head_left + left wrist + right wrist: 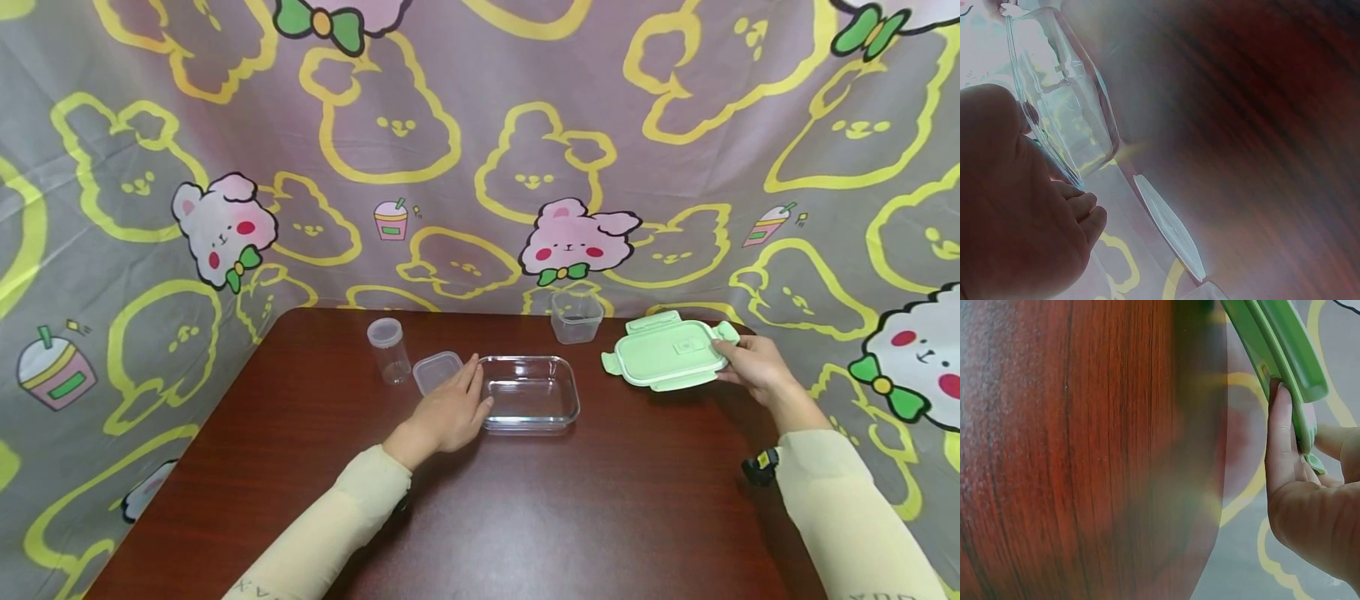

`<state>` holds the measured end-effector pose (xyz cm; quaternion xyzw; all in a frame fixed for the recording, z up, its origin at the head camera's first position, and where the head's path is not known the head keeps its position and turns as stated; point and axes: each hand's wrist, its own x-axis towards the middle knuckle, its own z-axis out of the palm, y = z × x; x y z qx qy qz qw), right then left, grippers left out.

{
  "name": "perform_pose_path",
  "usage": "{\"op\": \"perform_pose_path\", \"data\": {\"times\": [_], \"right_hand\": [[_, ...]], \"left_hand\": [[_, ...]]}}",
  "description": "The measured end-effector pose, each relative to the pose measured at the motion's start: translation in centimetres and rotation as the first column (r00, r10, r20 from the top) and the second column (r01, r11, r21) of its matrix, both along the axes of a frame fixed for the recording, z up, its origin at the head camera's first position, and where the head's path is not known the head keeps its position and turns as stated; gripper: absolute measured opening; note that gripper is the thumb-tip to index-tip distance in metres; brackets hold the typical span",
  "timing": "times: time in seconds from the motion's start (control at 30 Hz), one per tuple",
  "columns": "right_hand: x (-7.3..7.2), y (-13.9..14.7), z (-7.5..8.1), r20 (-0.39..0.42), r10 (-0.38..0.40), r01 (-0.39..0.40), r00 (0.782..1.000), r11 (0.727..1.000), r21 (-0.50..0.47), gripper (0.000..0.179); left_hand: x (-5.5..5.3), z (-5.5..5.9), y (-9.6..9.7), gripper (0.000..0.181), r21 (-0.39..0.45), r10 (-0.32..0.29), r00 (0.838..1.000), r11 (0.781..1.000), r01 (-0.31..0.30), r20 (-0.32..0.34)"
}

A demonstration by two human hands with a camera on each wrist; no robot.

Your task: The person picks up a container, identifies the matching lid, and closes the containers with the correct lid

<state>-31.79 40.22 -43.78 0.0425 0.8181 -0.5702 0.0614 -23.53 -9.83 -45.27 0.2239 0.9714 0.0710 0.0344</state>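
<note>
A rectangular clear glass food container (530, 414) stands near the middle of the table. Against its left end rests my left hand (450, 410), fingers fairly straight along the rim; the left wrist view shows the fingers by the container's side (1079, 112). On the right, my right hand (757, 367) pinches one end of a light green lid (663, 354) with clips folded outward. In the right wrist view, fingers and thumb lie on opposite faces of this lid (1272, 350), which appears raised off the table.
A small flat translucent lid (437, 372) lies just left of the glass container. Farther left stands a clear round jar (392, 358) with a whitish lid. A small clear plastic tub (576, 321) is at the back edge, before a patterned curtain (465, 200).
</note>
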Motion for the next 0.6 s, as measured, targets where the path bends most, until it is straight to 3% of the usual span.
{"op": "perform_pose_path", "data": {"times": [0.6], "right_hand": [[1.3,-2.2,1.8,-0.152,-0.037,0.055,0.988,0.992,0.116,0.053]], "left_hand": [[0.0,0.0,0.0,0.068,0.017,-0.001,1.0,1.0,0.001,0.0]]}}
